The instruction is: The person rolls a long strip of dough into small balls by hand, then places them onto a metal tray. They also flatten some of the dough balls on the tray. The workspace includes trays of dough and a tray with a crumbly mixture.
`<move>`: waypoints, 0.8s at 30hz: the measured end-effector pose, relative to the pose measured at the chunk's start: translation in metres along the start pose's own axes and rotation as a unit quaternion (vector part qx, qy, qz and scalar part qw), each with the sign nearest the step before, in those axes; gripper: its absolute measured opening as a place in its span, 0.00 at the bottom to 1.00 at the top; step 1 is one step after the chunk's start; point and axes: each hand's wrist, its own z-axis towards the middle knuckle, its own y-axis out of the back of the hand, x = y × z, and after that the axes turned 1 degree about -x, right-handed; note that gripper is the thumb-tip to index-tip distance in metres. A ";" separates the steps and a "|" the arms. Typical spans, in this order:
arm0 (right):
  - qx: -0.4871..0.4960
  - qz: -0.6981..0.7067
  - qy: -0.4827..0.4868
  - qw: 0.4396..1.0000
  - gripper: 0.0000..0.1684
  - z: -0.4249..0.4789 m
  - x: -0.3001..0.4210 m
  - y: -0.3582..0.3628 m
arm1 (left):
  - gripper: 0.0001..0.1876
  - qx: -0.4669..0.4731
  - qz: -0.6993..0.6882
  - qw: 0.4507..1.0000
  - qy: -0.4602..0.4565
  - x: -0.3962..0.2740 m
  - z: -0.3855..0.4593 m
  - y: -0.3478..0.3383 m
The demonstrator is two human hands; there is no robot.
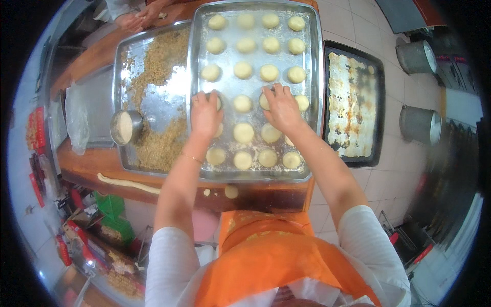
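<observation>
A large metal tray (pixel 257 177) lies before me, with rows of pale, round dough pieces (pixel 242 104) on its floury surface. At its left side, my left hand (pixel 206 115) has its fingers curled around a dough round (pixel 219 103), mostly covered by the hand. Further right, my right hand (pixel 284 107) grips another dough round (pixel 264 101) between thumb and fingers; part of it shows at the hand's left. Both rounds are low over the tray, and I cannot tell whether they touch it. My forearms partly cover some pieces in the nearer rows.
A second metal tray (pixel 153 100) with crumbly brown filling adjoins on the left, holding a metal bowl (pixel 125 127) of pale powder. A dough strip (pixel 128 183) lies along the wooden table edge (pixel 264 192). Right is a dark baking tray (pixel 353 103). Another person's hands (pixel 140 18) are at upper left.
</observation>
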 end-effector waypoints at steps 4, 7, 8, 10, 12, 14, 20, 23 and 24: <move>0.022 0.130 -0.063 0.989 0.37 0.008 -0.003 0.013 | 0.31 0.004 0.047 0.998 0.048 -0.010 0.004 0.018; 0.001 0.211 -0.131 0.969 0.37 -0.001 -0.012 0.033 | 0.31 -0.133 -0.001 0.991 0.020 -0.026 -0.002 0.024; -0.021 0.166 -0.106 0.980 0.37 -0.008 -0.018 0.042 | 0.31 -0.124 -0.011 0.992 -0.022 -0.035 -0.003 0.022; -0.065 0.103 -0.064 0.991 0.37 -0.020 -0.028 0.055 | 0.30 -0.124 -0.029 0.986 -0.103 -0.053 -0.002 0.013; -0.035 0.042 -0.047 0.997 0.36 -0.027 -0.038 0.061 | 0.30 -0.105 -0.026 0.990 -0.087 -0.063 0.001 0.005; -0.025 -0.006 -0.029 0.999 0.35 -0.031 -0.044 0.061 | 0.30 -0.091 -0.029 0.992 -0.083 -0.067 0.002 -0.003; -0.014 -0.039 -0.016 0.999 0.35 -0.030 -0.053 0.042 | 0.31 -0.040 0.009 0.995 -0.091 -0.063 0.005 -0.015; -0.015 -0.069 -0.023 0.997 0.35 -0.031 -0.055 0.038 | 0.32 -0.026 0.005 0.996 -0.081 -0.066 0.004 -0.020; 0.006 -0.063 -0.026 0.998 0.35 -0.031 -0.055 0.039 | 0.32 -0.019 0.006 0.997 -0.074 -0.066 0.004 -0.020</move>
